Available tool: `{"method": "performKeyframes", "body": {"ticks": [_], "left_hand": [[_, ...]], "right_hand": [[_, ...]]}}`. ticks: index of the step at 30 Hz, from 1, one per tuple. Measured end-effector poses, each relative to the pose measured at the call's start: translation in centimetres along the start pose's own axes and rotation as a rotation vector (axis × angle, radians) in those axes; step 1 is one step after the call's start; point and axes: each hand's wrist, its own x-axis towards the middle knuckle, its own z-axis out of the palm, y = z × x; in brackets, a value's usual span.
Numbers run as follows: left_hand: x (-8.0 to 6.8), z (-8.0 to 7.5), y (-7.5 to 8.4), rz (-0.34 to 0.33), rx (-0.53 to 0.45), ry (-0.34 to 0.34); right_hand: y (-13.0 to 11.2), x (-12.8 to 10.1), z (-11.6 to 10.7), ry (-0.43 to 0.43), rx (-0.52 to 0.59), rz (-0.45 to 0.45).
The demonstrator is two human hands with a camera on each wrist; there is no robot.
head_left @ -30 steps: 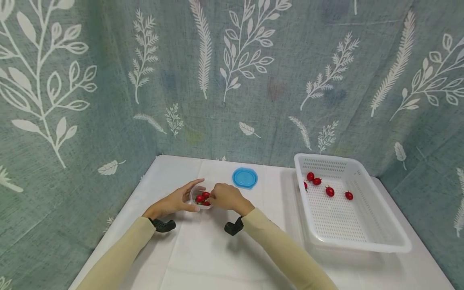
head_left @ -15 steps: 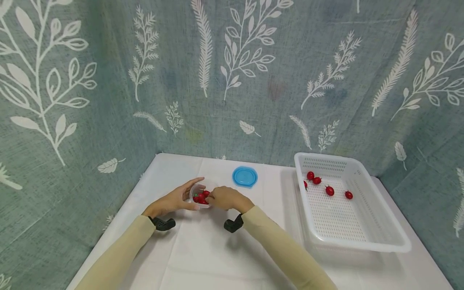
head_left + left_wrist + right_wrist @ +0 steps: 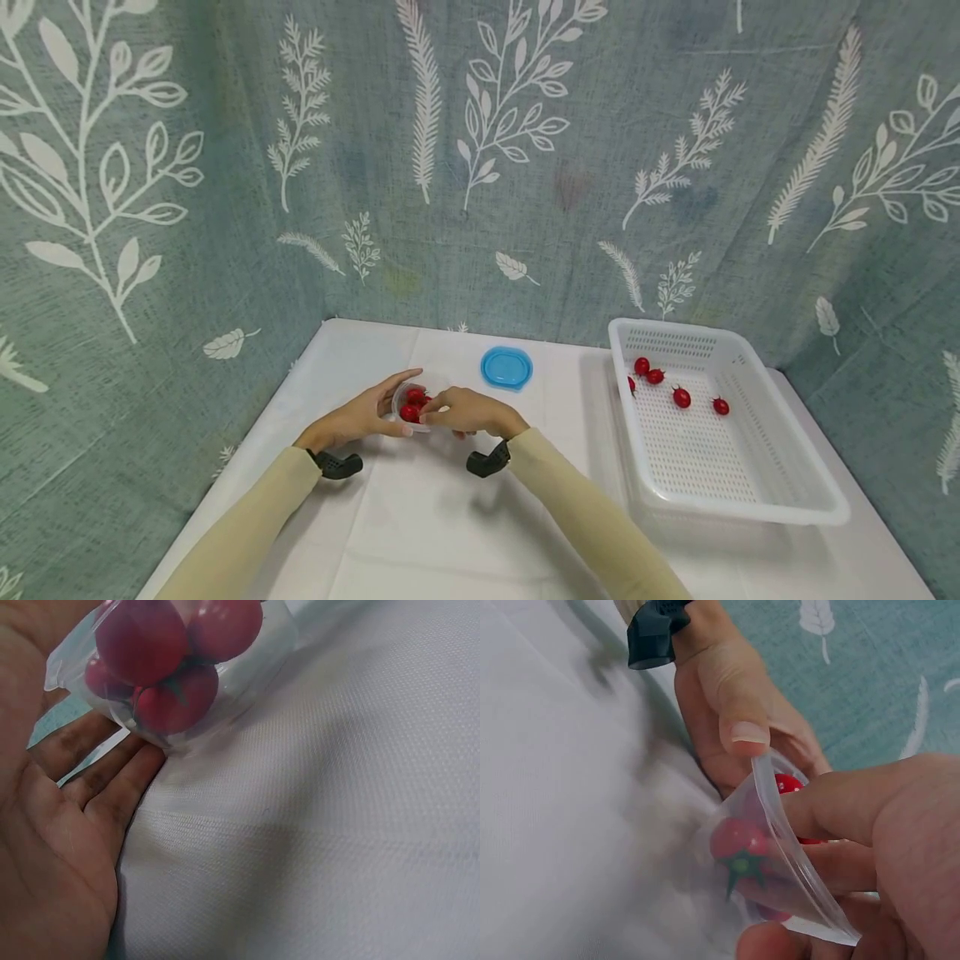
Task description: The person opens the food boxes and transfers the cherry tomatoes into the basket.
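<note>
Head view: across the white tabletop (image 3: 420, 533), a white basket (image 3: 705, 458) sits at three o'clock. Toward ten, I see the left hand (image 3: 356, 418) gripping a clear cup (image 3: 776, 817); the right hand (image 3: 476, 412) has just loosened at its mouth, any pinch impossible to tell. Inside, red tomatoes (image 3: 409, 413) have shifted, suggesting they're being settled.

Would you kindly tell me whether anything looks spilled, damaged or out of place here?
Nothing stands out. The tomatoes that show sit inside the clear cup or the white basket, none seen spilled, and the blue lid lies flat, apart from both. I see no damage.
</note>
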Motion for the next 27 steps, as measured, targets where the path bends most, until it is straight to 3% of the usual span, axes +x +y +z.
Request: {"method": "performKeyframes", "body": {"ticks": [16, 27], "left_hand": [[0.0, 0.0, 0.0, -0.009, -0.011, -0.009], [0.1, 0.0, 0.0, -0.019, 0.004, -0.001]], "right_hand": [[1.6, 0.0, 0.2, -0.033, 0.196, -0.094], [1.9, -0.3, 0.6, 0.049, 0.255, -0.152]]}}
